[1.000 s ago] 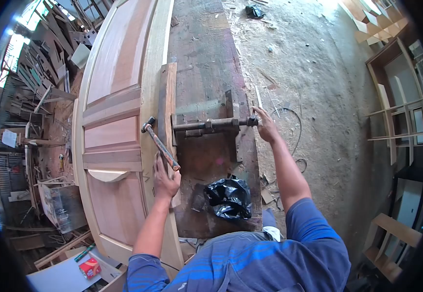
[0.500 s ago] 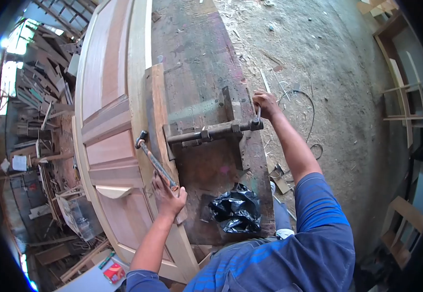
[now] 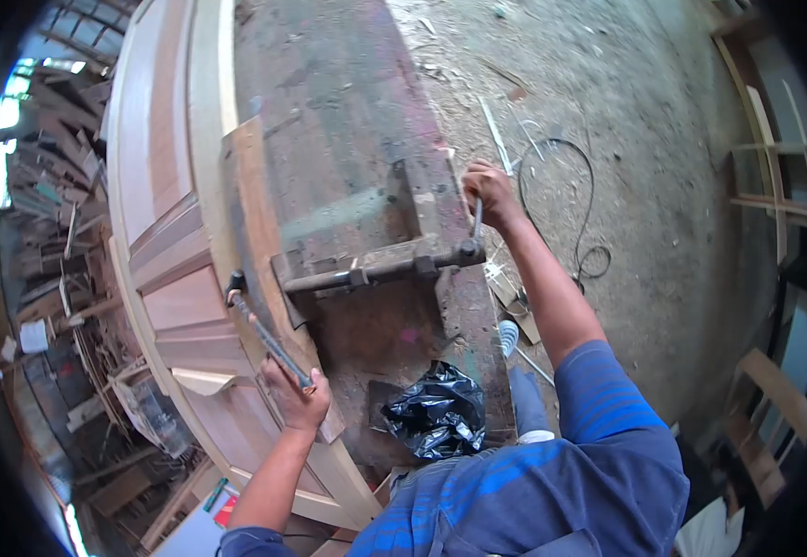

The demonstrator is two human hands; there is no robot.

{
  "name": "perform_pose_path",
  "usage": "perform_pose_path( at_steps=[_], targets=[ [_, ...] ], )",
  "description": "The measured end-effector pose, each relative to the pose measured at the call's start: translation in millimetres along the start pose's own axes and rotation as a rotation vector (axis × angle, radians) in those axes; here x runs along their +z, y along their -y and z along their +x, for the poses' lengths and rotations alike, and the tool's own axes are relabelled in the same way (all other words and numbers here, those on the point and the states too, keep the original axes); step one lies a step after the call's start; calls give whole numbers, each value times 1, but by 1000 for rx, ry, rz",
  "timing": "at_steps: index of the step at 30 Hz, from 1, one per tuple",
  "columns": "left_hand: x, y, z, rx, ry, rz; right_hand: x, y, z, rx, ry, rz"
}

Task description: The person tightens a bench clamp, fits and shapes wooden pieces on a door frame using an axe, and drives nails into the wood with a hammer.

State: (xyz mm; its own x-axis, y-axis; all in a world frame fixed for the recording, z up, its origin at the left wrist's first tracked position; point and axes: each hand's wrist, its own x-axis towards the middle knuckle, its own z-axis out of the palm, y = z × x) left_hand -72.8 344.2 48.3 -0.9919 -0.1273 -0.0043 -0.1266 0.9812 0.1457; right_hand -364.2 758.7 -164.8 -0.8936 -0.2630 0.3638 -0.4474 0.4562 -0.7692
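My left hand (image 3: 296,395) is wrapped round the handle of a hammer (image 3: 275,345), whose dark head points away over the edge of a wooden panel door (image 3: 201,311). My right hand (image 3: 490,192) grips the crank handle (image 3: 477,219) at the end of a metal screw clamp (image 3: 389,270). This clamp lies across the workbench (image 3: 338,111). Its far jaw bears against a brown wooden strip (image 3: 257,200), which runs along the door's edge. Below the clamp, a crumpled black plastic bag (image 3: 436,410) rests on the bench.
A curled cable (image 3: 593,195) and wood scraps lie on the dusty floor (image 3: 654,186) at the right. Wooden frames (image 3: 770,139) stand along the far right. Stacked offcuts (image 3: 60,139) fill the left side. My foot (image 3: 509,338) shows beside the bench.
The view has shifted, so bench, door and clamp appear further left. My right hand remains on the crank handle, and my left hand keeps the hammer.
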Motion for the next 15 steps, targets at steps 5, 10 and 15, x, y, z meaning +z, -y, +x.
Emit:
perform_pose_path(
  at_steps=[5,10,15],
  targets=[
    [11,21,-9,-14,-7,-37,-3,-4,-5,47,52,-25],
    [-9,17,-14,-15,53,-15,-13,-11,-8,-7,129,-53],
    [1,13,-10,-98,73,-117,-57,16,-7,236,396,209]
  ],
)
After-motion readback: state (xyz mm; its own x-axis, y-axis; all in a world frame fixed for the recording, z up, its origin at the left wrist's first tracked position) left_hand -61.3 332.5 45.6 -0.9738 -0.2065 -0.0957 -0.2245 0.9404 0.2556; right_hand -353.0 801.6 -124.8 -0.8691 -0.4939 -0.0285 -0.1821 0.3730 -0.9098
